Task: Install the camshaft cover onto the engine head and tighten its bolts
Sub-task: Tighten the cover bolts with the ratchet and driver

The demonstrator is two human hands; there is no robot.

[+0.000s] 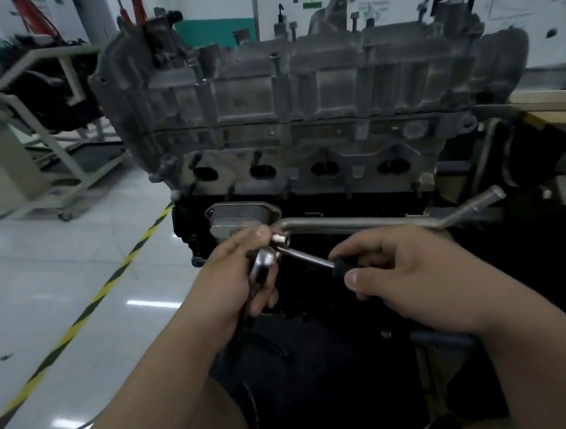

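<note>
You held the ratchet [307, 258] low in front of the engine, away from the work, which made sense: by my reading you were readying the tool, not turning anything. Your left hand [235, 272] was curled round the ratchet's head, thumb against the small socket [280, 239] at the drive. That grip suited seating the socket or setting the direction, though I could not tell which. Your right hand [404, 272] was wrapped round the black handle, steadying the tool so the left could work at the head end.

The camshaft cover [298, 87] already sat on top of the engine head [302, 138], with the seam between them running level across the engine. Several bolts [274, 62] stood proud along the cover's top, so I judged them dropped in or only started, not yet tightened. That put you between placing and tightening.

A metal pipe [360, 223] ran across just behind your hands, and the ribbed oil cooler [241, 214] sat just beyond your left thumb; keeping the tool on your side of both left room to handle it. The next move called for bringing the socket squarely onto a bolt head, since a tilted socket could slip off
</note>
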